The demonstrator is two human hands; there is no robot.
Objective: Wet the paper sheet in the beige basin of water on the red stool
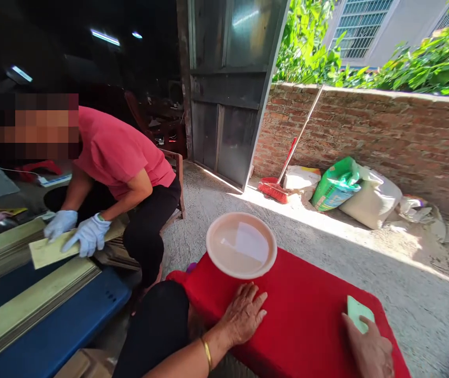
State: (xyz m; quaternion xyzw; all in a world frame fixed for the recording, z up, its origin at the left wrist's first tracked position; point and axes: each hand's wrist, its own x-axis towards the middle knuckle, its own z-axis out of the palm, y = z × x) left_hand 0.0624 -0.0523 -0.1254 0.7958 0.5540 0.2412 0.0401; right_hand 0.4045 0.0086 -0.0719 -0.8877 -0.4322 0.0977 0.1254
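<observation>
Head view: a pale green piece (358,310) is held at the R end of the red worktop (299,302), near its edge. Its far end is pointed away from the wearer and a bit to the L; its long axis can't be told for sure, b/c the near part is covered by the R hand (372,344). The piece is pinched btwn thumb and fingers. What it's made of can't be told.

The L hand (246,314) is laid flat on the red cloth w/ fingers spread, just by the basin. A gold bangle (207,354) is worn on that wrist.

The pink basin (237,274) is set at the far L corner of the red worktop, w/ clear water (224,257) in it; bright light is thrown back off the top. By the brick wall, a green sack (332,184) and a white sack (377,197) are seen; what's in them can't be made out.

On the L, a pale strip (49,253) is held by a co-worker's gloved hands (91,235) over a blue worktop (94,299), cut off at the L edge. A purple thing (192,268) is mostly hidden by the red worktop. Both of the wearer's arms are cut off at the bottom.
</observation>
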